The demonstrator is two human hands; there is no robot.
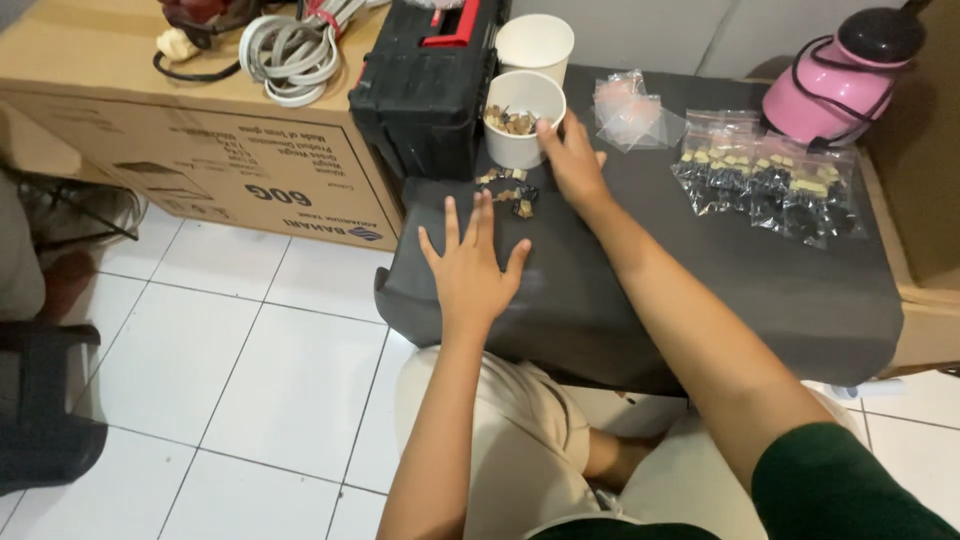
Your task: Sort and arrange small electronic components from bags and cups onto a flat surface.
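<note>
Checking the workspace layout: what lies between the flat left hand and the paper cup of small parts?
In the head view, a small loose pile of parts lies on the dark mat between the left hand and the cup.

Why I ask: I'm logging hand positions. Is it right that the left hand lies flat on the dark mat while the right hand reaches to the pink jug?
Not quite. The head view shows the right hand at the white paper cup, not the pink jug. The left hand does lie flat on the dark mat.

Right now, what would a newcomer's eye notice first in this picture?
The person's left hand lies flat, fingers spread, on the dark grey mat, while the right hand reaches the rim of a white paper cup of small brown pieces. At the far right, filled clear plastic bags lie before a pink round jug.
</note>
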